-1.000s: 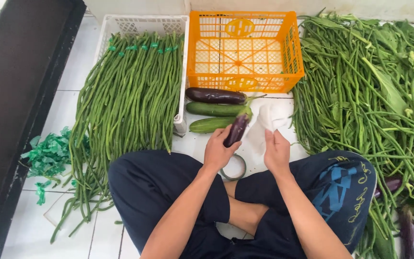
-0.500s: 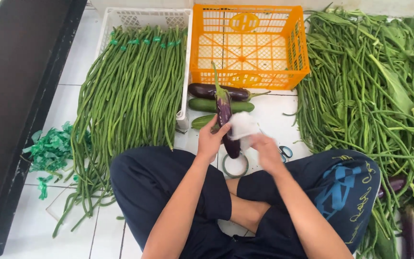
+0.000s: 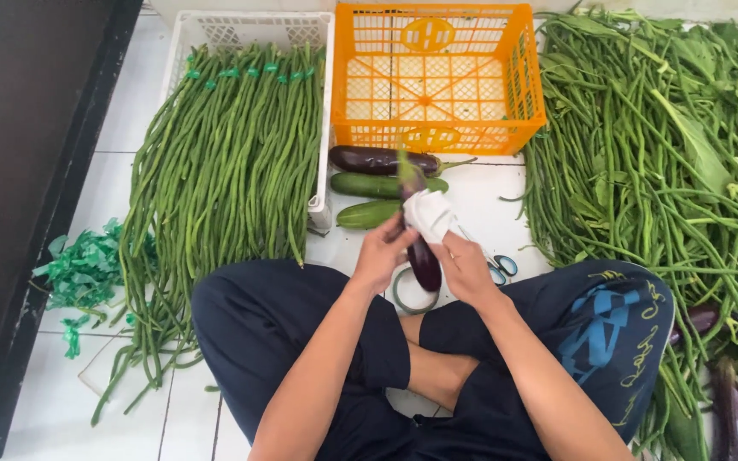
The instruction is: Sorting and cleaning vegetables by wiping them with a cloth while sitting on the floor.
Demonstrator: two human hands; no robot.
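- Eggplant (image 3: 424, 256): we grip it in both hands, left (image 3: 383, 253) and right (image 3: 465, 269).
- White wrap (image 3: 430, 213) covers only its upper part.
- Cucumbers (image 3: 369, 198) lie unwrapped; crate (image 3: 437, 128) empty.

White tiled floor (image 3: 489, 205) strewn with long beans (image 3: 224, 162), orange crate (image 3: 437, 77), white crate (image 3: 249, 30), aubergine (image 3: 377, 160), cucumbers (image 3: 369, 198), green ties (image 3: 87, 269), scissors (image 3: 500, 269).

An empty orange crate (image 3: 437, 77) stands beside bundled long beans (image 3: 232, 162), with green ties (image 3: 87, 269) lying left.
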